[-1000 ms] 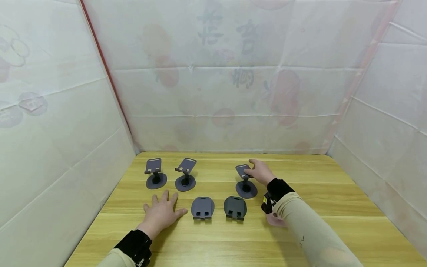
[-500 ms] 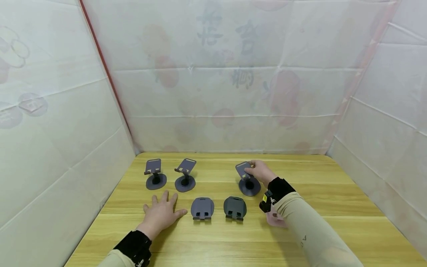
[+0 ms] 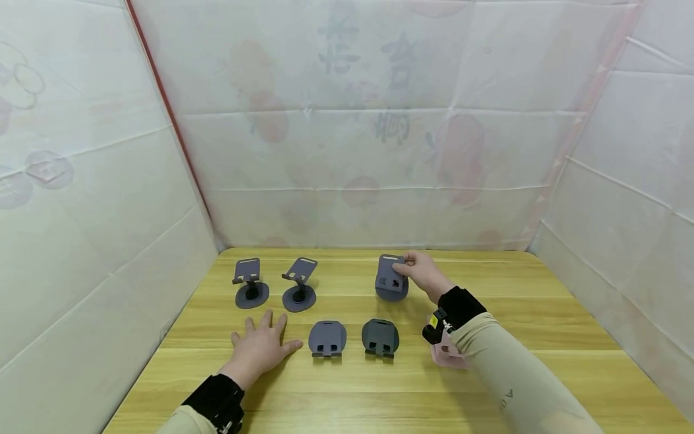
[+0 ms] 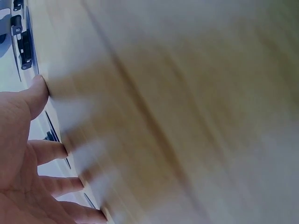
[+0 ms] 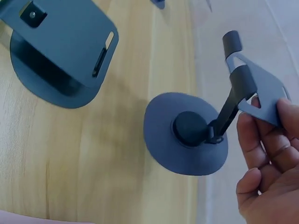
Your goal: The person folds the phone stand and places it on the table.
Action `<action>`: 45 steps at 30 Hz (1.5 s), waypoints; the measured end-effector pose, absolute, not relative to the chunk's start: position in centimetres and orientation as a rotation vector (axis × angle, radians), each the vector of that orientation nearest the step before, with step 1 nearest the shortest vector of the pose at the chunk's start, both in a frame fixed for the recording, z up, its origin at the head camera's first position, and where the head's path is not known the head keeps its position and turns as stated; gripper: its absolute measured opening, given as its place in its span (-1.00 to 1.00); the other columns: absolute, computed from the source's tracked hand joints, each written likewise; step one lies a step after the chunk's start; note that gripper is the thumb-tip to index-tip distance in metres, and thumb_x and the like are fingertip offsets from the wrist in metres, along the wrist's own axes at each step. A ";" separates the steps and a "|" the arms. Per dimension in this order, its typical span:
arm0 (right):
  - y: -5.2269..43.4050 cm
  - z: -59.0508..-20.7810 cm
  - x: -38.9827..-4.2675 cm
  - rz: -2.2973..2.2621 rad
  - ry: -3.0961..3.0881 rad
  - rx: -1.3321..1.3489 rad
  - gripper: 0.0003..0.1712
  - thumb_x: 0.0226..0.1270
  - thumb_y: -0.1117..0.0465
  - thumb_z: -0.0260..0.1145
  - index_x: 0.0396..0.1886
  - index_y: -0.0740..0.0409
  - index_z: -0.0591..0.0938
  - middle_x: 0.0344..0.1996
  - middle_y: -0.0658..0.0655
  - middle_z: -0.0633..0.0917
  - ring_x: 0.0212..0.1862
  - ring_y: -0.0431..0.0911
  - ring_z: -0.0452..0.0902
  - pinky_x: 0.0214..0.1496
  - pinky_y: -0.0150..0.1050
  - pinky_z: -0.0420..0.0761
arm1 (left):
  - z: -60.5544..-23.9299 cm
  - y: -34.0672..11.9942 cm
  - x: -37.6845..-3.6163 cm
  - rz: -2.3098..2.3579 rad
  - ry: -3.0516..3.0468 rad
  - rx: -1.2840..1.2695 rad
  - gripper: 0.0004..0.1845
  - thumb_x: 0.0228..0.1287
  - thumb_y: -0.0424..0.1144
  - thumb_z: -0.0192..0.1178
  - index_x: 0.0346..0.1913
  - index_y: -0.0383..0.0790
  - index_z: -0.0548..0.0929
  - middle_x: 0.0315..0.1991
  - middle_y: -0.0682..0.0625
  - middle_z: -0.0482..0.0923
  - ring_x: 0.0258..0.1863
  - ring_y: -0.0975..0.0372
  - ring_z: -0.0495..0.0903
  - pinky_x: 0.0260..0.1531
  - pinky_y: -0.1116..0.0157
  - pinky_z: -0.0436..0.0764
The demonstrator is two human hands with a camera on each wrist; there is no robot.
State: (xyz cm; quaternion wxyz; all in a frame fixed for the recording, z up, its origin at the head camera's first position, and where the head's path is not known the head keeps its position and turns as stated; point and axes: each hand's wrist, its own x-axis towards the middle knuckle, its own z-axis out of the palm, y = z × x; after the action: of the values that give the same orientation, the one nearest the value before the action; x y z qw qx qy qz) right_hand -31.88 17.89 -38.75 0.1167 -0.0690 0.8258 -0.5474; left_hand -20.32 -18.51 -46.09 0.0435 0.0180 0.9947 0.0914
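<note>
Table (image 3: 488, 374) is pale yellow wood w/ darker grain lines. Stands: held stand (image 3: 390, 278) blue-grey, two upright ones (image 3: 249, 283) same blue-grey w/ black necks, folded one (image 3: 327, 339) blue-grey, folded one beside it (image 3: 381, 337) darker charcoal. Walls (image 3: 352, 150) white sheet w/ faded red & dark print, red stripe at left corner. Sleeves (image 3: 509, 374) beige, cuffs black

Both forearms are covered by long, snug, pale beige sleeves; the right sleeve (image 3: 520, 380) bears a small dark mark partway along, shaped like a little arrow or letter. Each sleeve ends in a black band round the wrist, the left wrist band (image 3: 217, 398) broad and matte, the right wrist band (image 3: 458, 304) of the same black stuff. A small black device with a yellow tag (image 3: 434, 322) hangs at the right wrist. The left hand (image 3: 260, 346) and right hand (image 3: 425, 274) are bare, without gloves or rings.
</note>
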 end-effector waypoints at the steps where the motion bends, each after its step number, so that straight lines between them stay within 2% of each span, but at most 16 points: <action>1: 17.9 -38.7 -31.8 -1.609 2.424 -0.218 -0.71 0.63 0.20 0.15 0.15 0.30 0.41 0.11 0.33 0.55 0.21 0.18 0.47 0.34 0.05 0.43 | -46.1 -18.5 -20.3 0.280 3.041 0.056 -0.11 0.32 0.40 0.16 0.50 -0.14 0.41 0.48 -0.38 0.24 0.37 -0.55 0.15 0.09 -0.62 0.19; 8: 17.7 -37.5 -31.0 -1.662 2.444 -0.300 -0.71 0.57 0.17 0.25 0.09 0.25 0.49 -0.10 0.24 0.68 0.06 0.09 0.57 0.23 -0.02 0.48 | -46.0 -18.4 -20.3 0.274 3.039 0.056 -0.12 0.33 0.40 0.16 0.50 -0.14 0.41 0.48 -0.38 0.23 0.37 -0.55 0.15 0.09 -0.62 0.19; 13: 17.6 -36.8 -30.2 -1.657 2.454 -0.371 -0.73 0.56 0.16 0.27 0.03 0.25 0.49 -0.23 0.18 0.72 -0.01 0.07 0.56 0.08 -0.06 0.42 | -45.8 -18.4 -20.2 0.280 3.036 0.053 -0.13 0.34 0.38 0.16 0.50 -0.16 0.41 0.48 -0.39 0.23 0.38 -0.55 0.13 0.10 -0.62 0.18; 16: 17.5 -36.5 -29.8 -1.657 2.450 -0.390 -0.73 0.55 0.13 0.28 0.01 0.22 0.48 -0.24 0.17 0.71 -0.01 0.08 0.55 0.12 -0.05 0.42 | -45.9 -18.5 -20.3 0.293 3.029 0.056 -0.13 0.35 0.37 0.16 0.50 -0.16 0.40 0.49 -0.39 0.23 0.38 -0.55 0.12 0.10 -0.62 0.17; 22: 16.9 -35.9 -28.8 -1.691 2.408 -0.433 -0.69 0.52 0.10 0.32 0.02 0.18 0.48 -0.20 0.19 0.67 0.05 0.09 0.55 0.31 -0.01 0.44 | -45.9 -18.8 -20.4 0.333 3.014 0.051 -0.17 0.38 0.35 0.15 0.50 -0.14 0.41 0.50 -0.38 0.22 0.39 -0.55 0.11 0.12 -0.61 0.16; 28: 16.4 -35.3 -27.7 -1.722 2.367 -0.544 -0.70 0.50 0.10 0.34 -0.02 0.18 0.49 -0.28 0.18 0.65 -0.08 0.12 0.54 0.20 -0.03 0.46 | -45.4 -18.6 -20.3 0.363 3.047 0.055 -0.21 0.40 0.30 0.17 0.46 -0.19 0.45 0.48 -0.38 0.25 0.39 -0.52 0.16 0.15 -0.58 0.17; 32: 16.0 -35.1 -27.2 -1.728 2.346 -0.605 -0.67 0.48 0.07 0.36 -0.02 0.18 0.50 -0.27 0.18 0.65 -0.11 0.11 0.54 0.17 -0.05 0.49 | -44.8 -18.2 -20.4 0.385 3.131 0.111 -0.24 0.43 0.23 0.19 0.44 -0.26 0.46 0.43 -0.37 0.34 0.35 -0.44 0.30 0.16 -0.50 0.31; 36: 15.7 -35.0 -26.6 -1.705 2.355 -0.631 -0.66 0.47 0.04 0.36 -0.01 0.15 0.50 -0.28 0.16 0.61 -0.16 0.06 0.43 0.09 -0.07 0.46 | -44.3 -17.5 -21.0 0.474 3.225 0.189 -0.27 0.48 0.16 0.18 0.45 -0.31 0.44 0.39 -0.35 0.41 0.32 -0.29 0.44 0.20 -0.29 0.47; 39: 15.4 -34.9 -26.1 -1.687 2.359 -0.674 -0.67 0.48 0.03 0.35 -0.02 0.14 0.50 -0.31 0.15 0.56 -0.20 0.03 0.35 0.02 -0.08 0.43 | -43.5 -16.6 -21.4 0.633 3.242 0.225 -0.28 0.49 0.14 0.17 0.49 -0.27 0.40 0.40 -0.29 0.44 0.33 -0.18 0.48 0.23 -0.17 0.52; 45: 14.7 -34.5 -25.2 -1.677 2.321 -0.803 -0.73 0.50 0.06 0.34 -0.09 0.13 0.52 -0.40 0.12 0.50 -0.28 -0.01 0.33 -0.11 -0.16 0.41 | -41.7 -14.3 -21.9 1.173 3.038 0.328 -0.25 0.53 0.13 0.13 0.62 -0.08 0.18 0.46 -0.15 0.40 0.36 -0.11 0.47 0.25 -0.13 0.52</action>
State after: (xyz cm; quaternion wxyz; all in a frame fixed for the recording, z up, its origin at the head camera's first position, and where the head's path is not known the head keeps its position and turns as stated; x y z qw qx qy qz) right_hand -25.17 14.73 -34.52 0.0837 -0.2689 0.7778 -0.5619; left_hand -21.93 -14.31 -41.72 -0.0656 0.1000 0.9262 0.3576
